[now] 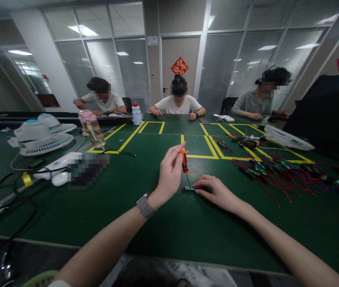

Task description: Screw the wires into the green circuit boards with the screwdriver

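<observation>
My left hand (pixel 171 169) is closed around the orange and black handle of a screwdriver (pixel 185 163). The screwdriver stands nearly upright, its thin shaft pointing down at a small green circuit board (pixel 189 189) on the green table. Whether the tip touches the board cannot be told. My right hand (pixel 214 191) pinches the right end of the board, where red and dark wires run under the fingers. To the right lies a heap of similar circuit boards (pixel 277 169) with red and blue wires.
Yellow tape (pixel 201 156) marks rectangles on the table (pixel 145 239). Tools (pixel 249 142) lie beyond the heap. On the left are white fans (pixel 45 137), a pink-lidded bottle (pixel 92 129), black cables (pixel 22 199) and a white power strip (pixel 58 164). Several people sit across the table.
</observation>
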Motion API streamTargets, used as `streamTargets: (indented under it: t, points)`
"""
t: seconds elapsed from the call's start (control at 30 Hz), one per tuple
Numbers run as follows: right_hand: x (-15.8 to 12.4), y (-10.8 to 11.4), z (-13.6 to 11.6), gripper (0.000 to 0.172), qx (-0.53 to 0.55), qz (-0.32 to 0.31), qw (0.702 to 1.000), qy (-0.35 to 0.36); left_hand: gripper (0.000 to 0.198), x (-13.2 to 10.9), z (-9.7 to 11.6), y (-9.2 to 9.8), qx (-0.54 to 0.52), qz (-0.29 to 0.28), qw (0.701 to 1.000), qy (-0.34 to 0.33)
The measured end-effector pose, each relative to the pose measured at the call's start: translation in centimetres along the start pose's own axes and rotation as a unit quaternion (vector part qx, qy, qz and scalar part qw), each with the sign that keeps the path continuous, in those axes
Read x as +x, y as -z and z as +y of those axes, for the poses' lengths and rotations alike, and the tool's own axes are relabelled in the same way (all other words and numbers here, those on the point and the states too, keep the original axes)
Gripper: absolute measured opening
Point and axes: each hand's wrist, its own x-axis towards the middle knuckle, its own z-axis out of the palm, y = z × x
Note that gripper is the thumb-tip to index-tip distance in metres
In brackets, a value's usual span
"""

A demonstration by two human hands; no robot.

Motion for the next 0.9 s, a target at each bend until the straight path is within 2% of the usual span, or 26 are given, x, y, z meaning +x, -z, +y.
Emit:
streamTargets:
  t: [0.1,0.23,0.43,0.63,0.83,0.9]
  points:
    - [0.01,-0.01,0.04,0.016,-0.005,0.001,1.0,-0.001,0.03,-0.04,0.13,-0.14,-0.012,0.008,1.0,0.017]
    - [0.02,-0.05,0.04,0.016,-0.007,0.003,1.0,0.003,0.022,-0.07,0.1,-0.07,0.066,0.04,0.997,-0.024]
    - [0.01,0.0,0.03,0.016,-0.001,-0.001,1.0,0.001,0.033,-0.12,-0.34,-0.11,-0.033,-0.014,0.999,0.015]
    - [0.03,-0.02,0.01,0.016,-0.007,0.001,1.0,0.003,0.025,-0.05,-0.24,0.05,0.076,0.015,0.997,-0.024]
    - [0.06,-0.06,-0.06,0.015,-0.002,0.004,1.0,0.007,0.036,-0.13,-0.4,-0.23,-0.036,-0.007,0.999,0.026]
    - [0.05,-0.07,-0.06,0.015,-0.002,0.004,1.0,0.005,0.035,-0.18,-0.39,-0.23,-0.019,-0.002,1.0,0.018]
